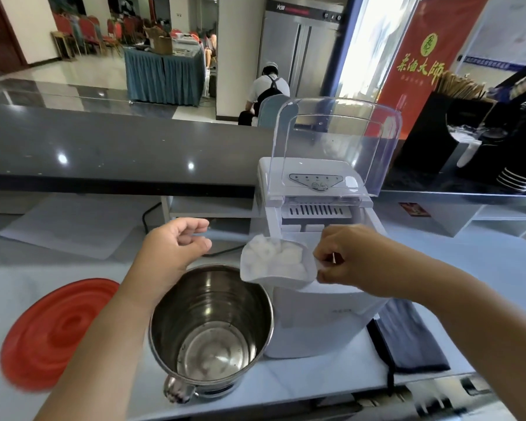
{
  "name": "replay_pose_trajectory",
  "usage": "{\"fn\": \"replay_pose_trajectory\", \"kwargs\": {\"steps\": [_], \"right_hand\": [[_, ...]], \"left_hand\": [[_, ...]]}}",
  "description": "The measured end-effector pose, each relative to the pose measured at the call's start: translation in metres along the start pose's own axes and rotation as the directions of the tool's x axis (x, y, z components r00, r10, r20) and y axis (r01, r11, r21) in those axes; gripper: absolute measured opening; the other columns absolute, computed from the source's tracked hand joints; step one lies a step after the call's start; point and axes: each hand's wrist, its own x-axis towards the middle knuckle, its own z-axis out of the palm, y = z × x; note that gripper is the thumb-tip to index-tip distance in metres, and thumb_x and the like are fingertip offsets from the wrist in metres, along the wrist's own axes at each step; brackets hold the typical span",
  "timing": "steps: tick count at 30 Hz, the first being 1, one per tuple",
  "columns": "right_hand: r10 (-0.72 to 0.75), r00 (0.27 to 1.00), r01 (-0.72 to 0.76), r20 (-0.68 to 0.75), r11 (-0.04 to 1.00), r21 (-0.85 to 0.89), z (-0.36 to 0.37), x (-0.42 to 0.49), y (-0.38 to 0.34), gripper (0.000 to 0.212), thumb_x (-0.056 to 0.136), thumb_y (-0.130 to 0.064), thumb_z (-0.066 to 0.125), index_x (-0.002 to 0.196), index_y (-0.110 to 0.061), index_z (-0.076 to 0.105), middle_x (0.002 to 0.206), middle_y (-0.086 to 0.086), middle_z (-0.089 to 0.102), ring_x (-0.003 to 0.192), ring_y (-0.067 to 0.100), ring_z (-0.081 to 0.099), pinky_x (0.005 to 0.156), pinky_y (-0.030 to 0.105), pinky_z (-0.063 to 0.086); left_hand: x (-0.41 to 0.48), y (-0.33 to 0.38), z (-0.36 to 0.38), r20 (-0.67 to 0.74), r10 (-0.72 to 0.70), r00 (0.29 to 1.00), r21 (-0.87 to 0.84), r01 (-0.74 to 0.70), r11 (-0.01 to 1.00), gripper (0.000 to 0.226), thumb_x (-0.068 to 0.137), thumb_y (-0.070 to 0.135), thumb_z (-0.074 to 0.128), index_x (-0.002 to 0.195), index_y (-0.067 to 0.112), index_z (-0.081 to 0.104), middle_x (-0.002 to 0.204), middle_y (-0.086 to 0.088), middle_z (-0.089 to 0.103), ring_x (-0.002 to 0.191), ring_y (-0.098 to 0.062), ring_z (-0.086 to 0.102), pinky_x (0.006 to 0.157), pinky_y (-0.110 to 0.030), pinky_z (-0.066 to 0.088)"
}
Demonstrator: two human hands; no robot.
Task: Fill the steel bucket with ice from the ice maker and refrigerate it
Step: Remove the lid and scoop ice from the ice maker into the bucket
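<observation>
In the head view, one steel bucket (201, 302), nearly empty, was set on the counter (316, 381). Right of the bucket, one ice maker (316, 317) was seen. One heaped scoop (275, 264) was gripped by the right hand (346, 256) near the bucket's rim. The left hand (176, 241) was held loosely curled, empty. Cubes could be spilled if the scoop were tipped short. One red lid (55, 332) was seen left of the bucket.
</observation>
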Motion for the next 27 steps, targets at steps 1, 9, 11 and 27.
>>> {"fn": "replay_pose_trajectory", "kwargs": {"steps": [1, 9, 11, 27], "right_hand": [[-0.01, 1.0, 0.01, 0.001, 1.0, 0.007, 0.004, 0.001, -0.008, 0.04, 0.081, -0.029, 0.067, 0.056, -0.021, 0.037, 0.073, -0.006, 0.043, 0.064, 0.008, 0.039, 0.068, 0.025, 0.038], [0.039, 0.997, -0.036, 0.067, 0.999, -0.036, 0.041, 0.009, -0.069, 0.035, 0.086, -0.03, 0.06, 0.06, -0.02, 0.039, 0.081, -0.005, 0.044, 0.075, 0.015, 0.045, 0.071, 0.03, 0.043], [0.069, 0.994, -0.066, 0.081, 0.997, -0.041, 0.055, 0.011, -0.081, 0.037, 0.087, -0.028, 0.058, 0.059, -0.022, 0.035, 0.078, -0.007, 0.039, 0.076, 0.015, 0.045, 0.07, 0.028, 0.041], [0.204, 0.959, -0.144, 0.197, 0.949, -0.282, 0.112, 0.046, -0.134, 0.027, 0.089, -0.004, 0.053, 0.116, -0.003, 0.059, 0.119, 0.014, 0.051, 0.103, 0.034, 0.058, 0.071, 0.033, 0.039]], "left_hand": [[-0.001, -0.002, -0.005, -0.002, -0.009, 1.0, 0.0, 0.009, 1.0, 0.028, 0.082, 0.011, 0.069, 0.101, 0.032, 0.065, 0.104, 0.011, 0.068, 0.097, -0.006, 0.063, 0.087, -0.023, 0.046], [-0.004, -0.04, -0.031, 0.051, -0.055, 0.997, 0.095, 0.05, 0.994, 0.021, 0.087, 0.007, 0.063, 0.102, 0.023, 0.063, 0.099, 0.009, 0.067, 0.095, -0.004, 0.062, 0.082, -0.015, 0.045], [-0.006, -0.049, -0.03, 0.069, -0.07, 0.995, 0.102, 0.063, 0.993, 0.018, 0.091, 0.01, 0.058, 0.102, 0.023, 0.065, 0.099, 0.009, 0.068, 0.095, -0.003, 0.062, 0.076, -0.01, 0.042], [-0.012, -0.079, -0.019, 0.114, -0.088, 0.99, 0.033, 0.085, 0.996, 0.033, 0.095, 0.005, 0.046, 0.117, 0.02, 0.066, 0.109, 0.006, 0.066, 0.104, -0.008, 0.06, 0.089, -0.017, 0.045]]}}
